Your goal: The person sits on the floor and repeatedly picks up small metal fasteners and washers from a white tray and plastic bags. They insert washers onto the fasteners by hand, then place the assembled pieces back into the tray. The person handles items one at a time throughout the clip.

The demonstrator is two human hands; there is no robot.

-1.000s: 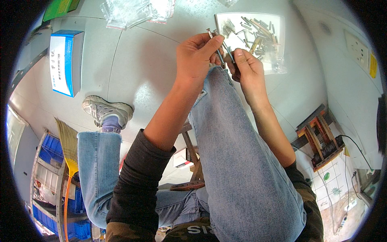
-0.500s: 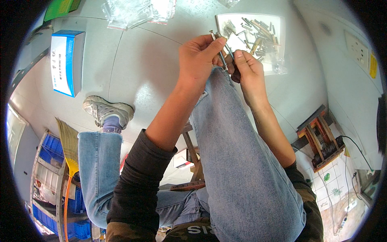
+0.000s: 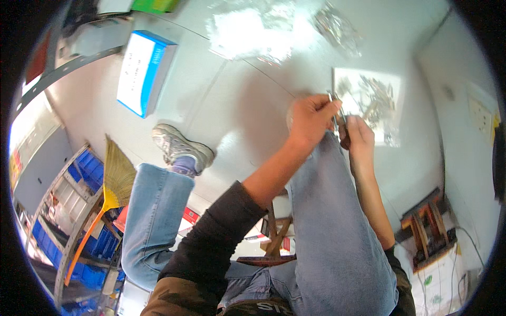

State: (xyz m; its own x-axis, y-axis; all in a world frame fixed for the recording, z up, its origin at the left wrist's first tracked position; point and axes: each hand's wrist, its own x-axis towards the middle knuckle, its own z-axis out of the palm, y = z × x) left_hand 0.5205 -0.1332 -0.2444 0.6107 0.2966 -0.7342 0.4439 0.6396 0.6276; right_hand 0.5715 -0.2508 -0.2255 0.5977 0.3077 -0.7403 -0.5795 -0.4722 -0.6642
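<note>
My left hand (image 3: 312, 120) pinches slim silvery metal rods (image 3: 331, 98) between thumb and fingertips, just above my bent right knee. Close beside it, my right hand (image 3: 361, 136) has its fingers curled in against the lower part of the rods. Something small and dark shows at those fingertips, but blur and the fingers hide what it is. Just beyond both hands lies a white sheet or shallow tray (image 3: 342, 75), bearing many loose metal pieces (image 3: 377, 97), long and short, with clear plastic at its edge.
Clear plastic bags (image 3: 250, 31) lie on the floor ahead, and another bag (image 3: 337, 29) holds metal pieces. A blue and white box (image 3: 141, 73) stands left of them. A broom (image 3: 117, 168) leans by a shelf with blue bins (image 3: 89, 166). A wooden stool (image 3: 429, 229) stands right.
The whole view has shifted, so hands, box and sheet now appear farther right, with hands and sheet lower. Both hands stay together at the knee with the metal rods.
</note>
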